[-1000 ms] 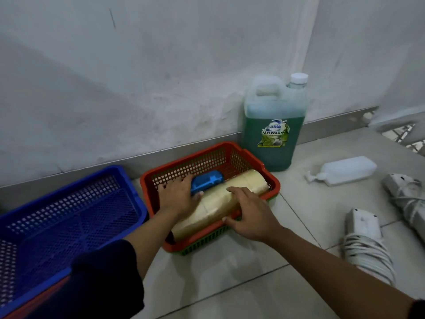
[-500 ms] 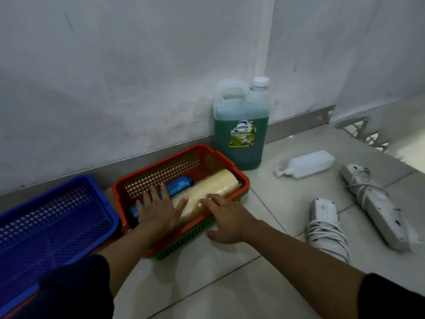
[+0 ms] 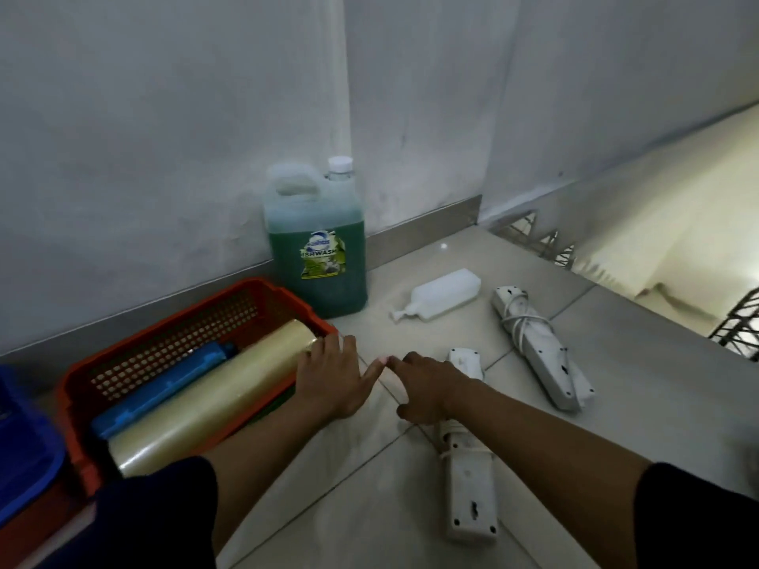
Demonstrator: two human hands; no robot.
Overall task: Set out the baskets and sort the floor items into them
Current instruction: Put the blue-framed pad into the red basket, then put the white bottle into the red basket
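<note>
An orange basket (image 3: 193, 312) sits on the tiled floor by the wall, on top of a green one whose edge shows beneath it. Inside lie a pale yellow roll of film (image 3: 213, 398) and a blue object (image 3: 164, 392). My left hand (image 3: 332, 377) hovers open over the basket's right end, fingers spread, holding nothing. My right hand (image 3: 427, 386) is open just to its right, above a white power strip (image 3: 468, 482) on the floor. A second power strip (image 3: 538, 349) with its cord wrapped around it and a white bottle (image 3: 441, 293) lie further right.
A blue basket (image 3: 24, 449) stands at the far left edge. A large jug of green dishwash liquid (image 3: 316, 256) stands against the wall behind the orange basket. A metal grille (image 3: 546, 240) and a drop in the floor lie at the right.
Both hands have left the roll in the orange basket and moved right, towards the power strips. The view has swung right too.
</note>
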